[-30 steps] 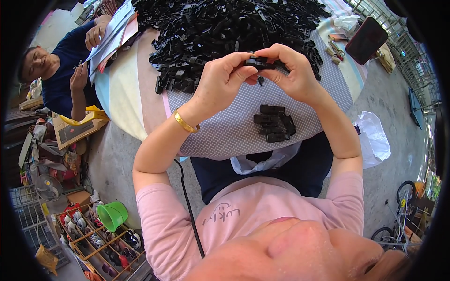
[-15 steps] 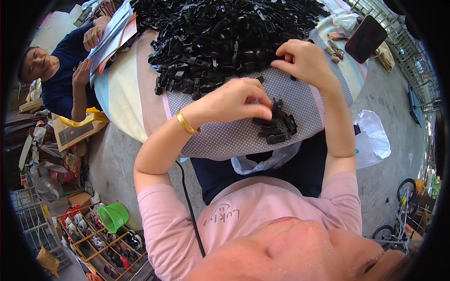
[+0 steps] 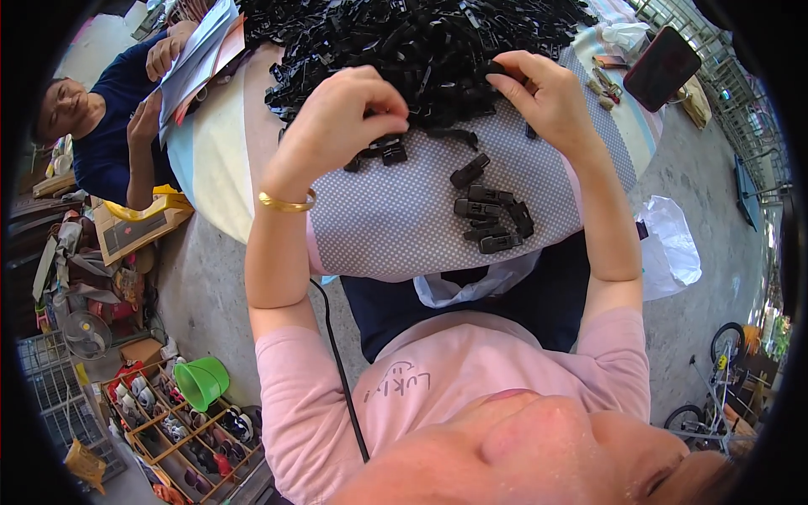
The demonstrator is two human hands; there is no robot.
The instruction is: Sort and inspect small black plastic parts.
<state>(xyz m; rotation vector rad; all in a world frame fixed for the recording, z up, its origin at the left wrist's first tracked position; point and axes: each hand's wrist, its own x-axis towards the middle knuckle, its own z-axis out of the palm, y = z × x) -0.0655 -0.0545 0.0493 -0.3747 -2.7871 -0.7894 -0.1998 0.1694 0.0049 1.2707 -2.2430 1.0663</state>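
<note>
A broad heap of small black plastic clip-like pieces (image 3: 387, 42) covers the far side of the cloth-covered table. At the heap's near left edge is my left hand (image 3: 349, 122), fingers curled and thumb close to the forefinger; what they hold, if anything, I cannot make out. Loose black pieces (image 3: 391, 153) lie just under it. My right hand (image 3: 543, 97) is at the heap's near right edge, pinching a small black plastic piece (image 3: 495, 67) between thumb and forefinger. Nearer me, a small group of black clips (image 3: 501, 215) rests on the dotted cloth, apart from both hands.
A phone (image 3: 662, 69) stands tilted at the table's right, near a few small items (image 3: 603, 88). Across at the left, a person (image 3: 109, 126) holds papers (image 3: 198, 67). A white plastic bag (image 3: 475, 290) lies over my lap; a black cord (image 3: 337, 362) hangs beside me.
My left hand has moved up and left, from the small group of clips to the heap's edge. Another clip shows at that group's top. My right hand has barely shifted.
</note>
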